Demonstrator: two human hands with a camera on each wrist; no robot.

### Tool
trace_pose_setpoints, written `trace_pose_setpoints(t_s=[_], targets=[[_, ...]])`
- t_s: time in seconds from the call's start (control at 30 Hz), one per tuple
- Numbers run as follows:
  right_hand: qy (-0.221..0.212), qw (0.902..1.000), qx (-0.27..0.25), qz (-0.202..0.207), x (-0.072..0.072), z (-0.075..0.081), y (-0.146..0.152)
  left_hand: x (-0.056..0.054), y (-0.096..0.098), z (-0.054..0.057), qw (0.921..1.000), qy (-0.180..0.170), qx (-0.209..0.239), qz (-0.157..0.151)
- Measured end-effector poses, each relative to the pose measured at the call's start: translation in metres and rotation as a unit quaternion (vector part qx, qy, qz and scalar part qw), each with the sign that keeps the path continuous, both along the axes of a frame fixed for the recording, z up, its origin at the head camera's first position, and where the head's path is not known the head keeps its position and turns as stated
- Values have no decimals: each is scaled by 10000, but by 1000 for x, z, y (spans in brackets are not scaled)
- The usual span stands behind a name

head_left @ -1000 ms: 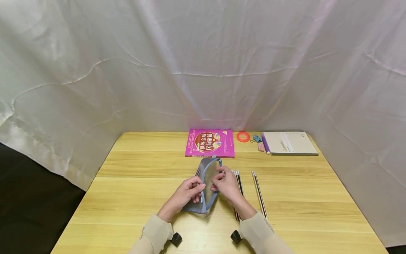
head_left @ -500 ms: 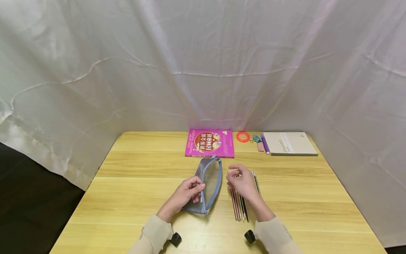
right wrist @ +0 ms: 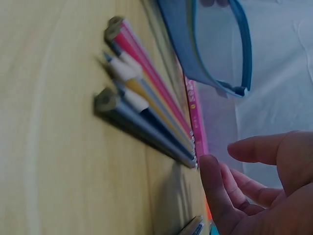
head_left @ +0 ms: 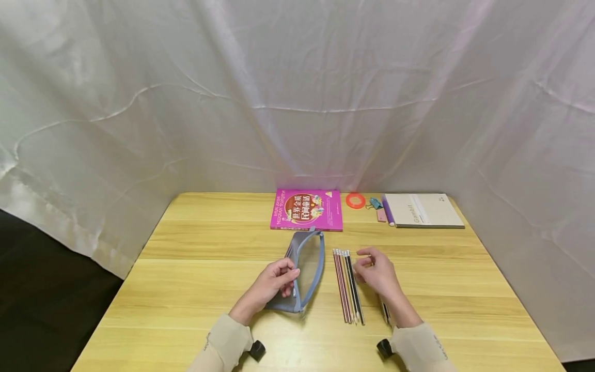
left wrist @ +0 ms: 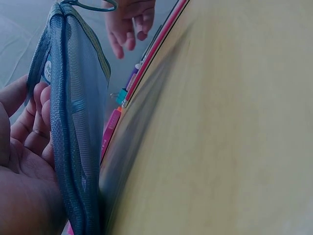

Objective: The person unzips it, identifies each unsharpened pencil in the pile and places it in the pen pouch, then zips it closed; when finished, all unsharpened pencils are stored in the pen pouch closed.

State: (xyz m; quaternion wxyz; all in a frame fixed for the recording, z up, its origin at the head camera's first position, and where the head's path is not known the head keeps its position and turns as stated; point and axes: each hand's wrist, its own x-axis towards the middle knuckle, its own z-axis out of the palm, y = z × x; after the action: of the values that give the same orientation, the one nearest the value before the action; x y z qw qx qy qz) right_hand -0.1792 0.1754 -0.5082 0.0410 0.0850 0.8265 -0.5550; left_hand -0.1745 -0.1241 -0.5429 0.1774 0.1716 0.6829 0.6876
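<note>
Holding the edge of the blue pouch [head_left: 309, 266] in the left hand [head_left: 274, 281], pinched tight between thumb and bent fingers, right next to the zip. Set near the front of the pink book [head_left: 307, 209], to the left of the pencils, with its mouth wide open. Nothing to be seen in the right hand [head_left: 377, 271]: fingers softly bent, with a gap between thumb and first finger. Held over one or more other pencils [head_left: 386, 311], mostly hidden from above, and just beside the big bunch of pencils [head_left: 348, 289]. Lying side by side on the table [head_left: 209, 248] in that bunch: red, gold and black ones, some with sharp tips, some with flat ends. Done, by the look of it: zip undone, pouch held open, most pencils in a neat row. Not done: zip not closed, all these pencils out on the table, outside the pouch. No way to tell for sure about anything inside the pouch. Left alone at the back, well apart from both hands: orange ring [head_left: 356, 200], blue clip [head_left: 375, 203], purple pen [head_left: 388, 211] and pale notebook [head_left: 427, 211].
</note>
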Motion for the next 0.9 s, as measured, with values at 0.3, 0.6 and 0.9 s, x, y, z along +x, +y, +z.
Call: trace_pose_setpoints(t_s=[0.3,0.6,0.9], targets=[[-81,9982,547,215,0,-10,3,1,-1,0,10000,11,7,-7],[-109,9969,741,232,-2,-18,3,-1,0,-1,10000,-12,9,10],[0,9956,890,281,-4,-20,2,-1,0,-1,10000,-19,5,-20]])
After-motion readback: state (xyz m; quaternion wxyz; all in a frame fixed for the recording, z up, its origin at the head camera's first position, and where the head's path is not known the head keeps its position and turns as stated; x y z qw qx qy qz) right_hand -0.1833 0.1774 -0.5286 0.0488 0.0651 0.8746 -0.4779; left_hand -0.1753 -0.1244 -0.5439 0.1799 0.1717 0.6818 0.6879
